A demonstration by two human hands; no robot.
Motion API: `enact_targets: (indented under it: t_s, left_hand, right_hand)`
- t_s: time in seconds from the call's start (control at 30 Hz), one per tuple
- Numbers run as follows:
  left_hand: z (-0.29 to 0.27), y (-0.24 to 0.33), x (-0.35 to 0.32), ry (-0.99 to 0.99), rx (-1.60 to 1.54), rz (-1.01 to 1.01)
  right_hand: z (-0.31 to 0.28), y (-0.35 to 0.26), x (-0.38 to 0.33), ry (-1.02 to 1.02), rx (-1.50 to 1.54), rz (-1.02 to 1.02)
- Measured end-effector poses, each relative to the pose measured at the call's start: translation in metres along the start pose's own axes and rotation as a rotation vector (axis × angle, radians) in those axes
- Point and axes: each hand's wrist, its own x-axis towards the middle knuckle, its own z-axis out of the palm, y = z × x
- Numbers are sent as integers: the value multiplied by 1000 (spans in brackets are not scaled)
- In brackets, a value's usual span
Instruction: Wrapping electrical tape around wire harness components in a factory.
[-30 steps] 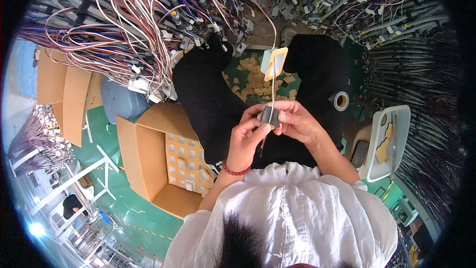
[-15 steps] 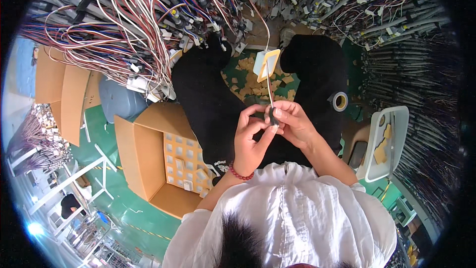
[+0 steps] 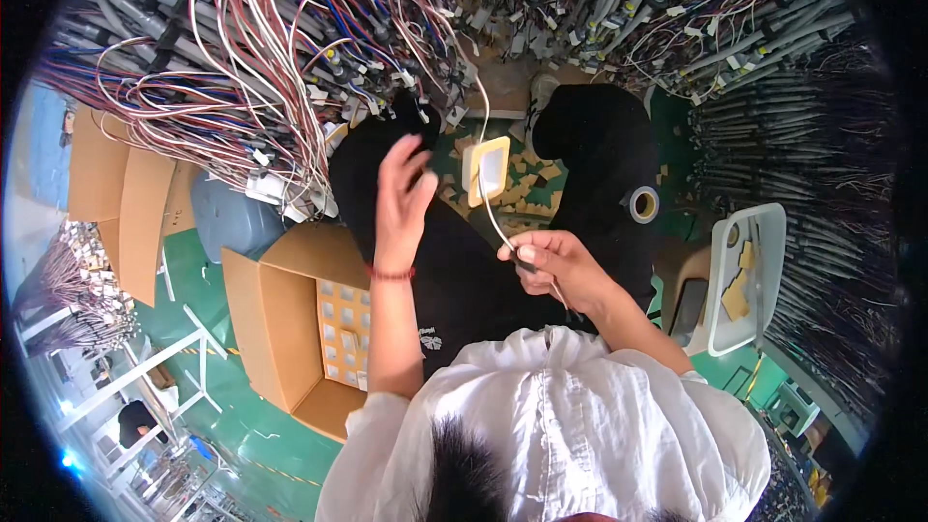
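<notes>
Pinched in my right hand [image 3: 563, 269] is a thin whitish wire [image 3: 497, 219], with a short dark piece at the fingers that I cannot make out clearly. The wire runs up through a small white box-shaped housing [image 3: 471, 172] with a yellowish rim, which hangs between my knees. From there it continues to the bundles at the top. My left hand [image 3: 398, 203] is raised over my left thigh, left of the housing and touching nothing; its fingers are spread and slightly blurred.
Wire bundles [image 3: 242, 68] crowd the upper left, with grey cables [image 3: 773, 58] at right. An open cardboard box [image 3: 275, 329] holding rows of pale pieces stands left. A tape roll [image 3: 644, 204] lies by my right leg. A translucent bin [image 3: 720, 280] stands right, beside a dark phone-like slab [image 3: 687, 307].
My left hand has let go of the wire and moved up and left, its fingers opening. My right hand keeps hold, slightly lower. The housing appears lower and further left.
</notes>
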Motion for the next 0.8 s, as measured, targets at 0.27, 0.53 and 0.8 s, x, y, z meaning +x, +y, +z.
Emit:
enact_targets:
  t_s: [0.27,0.53,0.8]
  left_hand:
    - [68,-48,-3,-168,-479,-359]
    - [59,-2,-56,-259,-226,-89]
    - [26,26,-73,-390,-212,-15]
  right_hand:
    - [-13,17,-1,485,-383,-408]
    - [18,4,-1,230,-762,-472]
    - [28,-55,-27,299,-793,-345]
